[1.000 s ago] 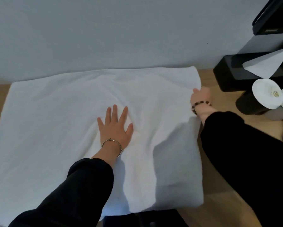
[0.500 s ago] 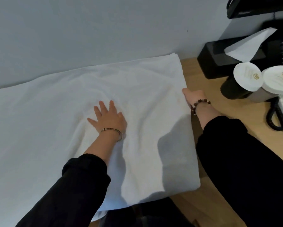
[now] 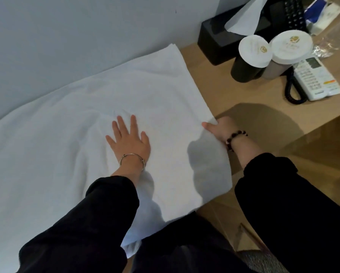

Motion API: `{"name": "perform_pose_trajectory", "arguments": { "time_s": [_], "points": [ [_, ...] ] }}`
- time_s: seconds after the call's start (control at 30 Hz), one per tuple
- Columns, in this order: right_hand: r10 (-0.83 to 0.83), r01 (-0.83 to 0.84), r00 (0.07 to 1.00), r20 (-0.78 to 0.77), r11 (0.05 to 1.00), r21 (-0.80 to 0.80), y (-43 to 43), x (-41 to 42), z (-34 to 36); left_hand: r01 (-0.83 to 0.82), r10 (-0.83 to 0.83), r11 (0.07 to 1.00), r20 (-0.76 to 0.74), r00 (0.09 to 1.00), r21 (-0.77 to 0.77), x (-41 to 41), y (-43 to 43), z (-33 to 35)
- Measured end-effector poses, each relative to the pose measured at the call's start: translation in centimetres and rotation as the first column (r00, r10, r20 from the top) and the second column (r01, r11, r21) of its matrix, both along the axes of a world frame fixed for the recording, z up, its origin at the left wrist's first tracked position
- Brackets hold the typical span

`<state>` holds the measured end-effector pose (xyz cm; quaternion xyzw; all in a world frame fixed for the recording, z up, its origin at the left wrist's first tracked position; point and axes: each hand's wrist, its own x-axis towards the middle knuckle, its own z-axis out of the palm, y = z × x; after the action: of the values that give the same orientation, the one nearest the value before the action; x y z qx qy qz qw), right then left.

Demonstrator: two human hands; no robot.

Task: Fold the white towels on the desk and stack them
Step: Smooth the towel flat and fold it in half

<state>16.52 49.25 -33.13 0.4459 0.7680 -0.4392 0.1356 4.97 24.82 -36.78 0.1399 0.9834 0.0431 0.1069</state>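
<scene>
A large white towel (image 3: 62, 123) lies spread across the wooden desk (image 3: 234, 95), its far edge against the grey wall and its near edge hanging over the desk front. My left hand (image 3: 128, 139) rests flat on the towel's middle, fingers spread, holding nothing. My right hand (image 3: 219, 128) is at the towel's right edge with its fingers tucked under the cloth and the thumb on top, lifting that edge slightly.
To the right stand a black tissue box (image 3: 220, 38), two dark cups with white paper lids (image 3: 253, 49), and a white desk phone (image 3: 316, 79) with a coiled cord. The desk's right part steps down near a wooden panel (image 3: 312, 146).
My right hand has slid nearer along the towel's right edge and now raises it a little. My left hand stays pressed on the middle. The view has swung rightward.
</scene>
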Motion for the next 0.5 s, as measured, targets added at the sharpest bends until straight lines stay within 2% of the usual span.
{"name": "perform_pose_trajectory", "arguments": {
  "time_s": [0.03,0.07,0.1,0.17,0.23,0.3,0.37,0.43,0.5],
  "points": [
    [0.075,-0.075,0.997,0.008,0.973,0.217,0.2,0.2,0.0,0.005,-0.005,1.0,0.006,1.0,-0.003,-0.1,0.0,0.0],
    [0.121,-0.129,0.992,0.044,0.921,0.367,0.2,0.4,0.0,0.006,-0.006,1.0,0.014,1.0,-0.004,0.0,0.2,0.1],
    [0.136,-0.154,0.988,0.073,0.881,0.448,0.1,0.5,-0.2,0.008,-0.008,1.0,0.013,1.0,-0.006,0.0,0.3,0.2],
    [0.114,-0.157,0.987,0.115,0.848,0.505,-0.6,0.5,-0.7,0.052,-0.053,0.999,-0.023,0.998,-0.012,0.0,0.6,0.9],
    [0.101,-0.166,0.984,0.146,0.815,0.556,-1.4,0.4,-1.1,0.191,-0.186,0.979,-0.078,0.979,0.065,0.6,1.1,1.7],
    [0.101,-0.16,0.986,0.131,0.798,0.581,-1.7,0.3,-1.2,0.405,-0.393,0.897,-0.1,0.914,0.174,2.6,2.3,2.0],
    [0.128,-0.185,0.982,0.138,0.8,0.57,-1.5,0.1,-1.0,0.567,-0.57,0.81,-0.03,0.821,0.146,5.7,3.4,1.5],
    [0.162,-0.207,0.978,0.134,0.847,0.49,-0.9,0.0,-0.7,0.622,-0.623,0.782,0.046,0.781,0.021,7.6,3.8,0.5],
    [0.112,-0.121,0.993,0.047,0.949,0.29,-0.3,0.6,-0.3,0.611,-0.609,0.79,0.055,0.791,-0.042,7.6,3.8,-0.1]
  ]
}}
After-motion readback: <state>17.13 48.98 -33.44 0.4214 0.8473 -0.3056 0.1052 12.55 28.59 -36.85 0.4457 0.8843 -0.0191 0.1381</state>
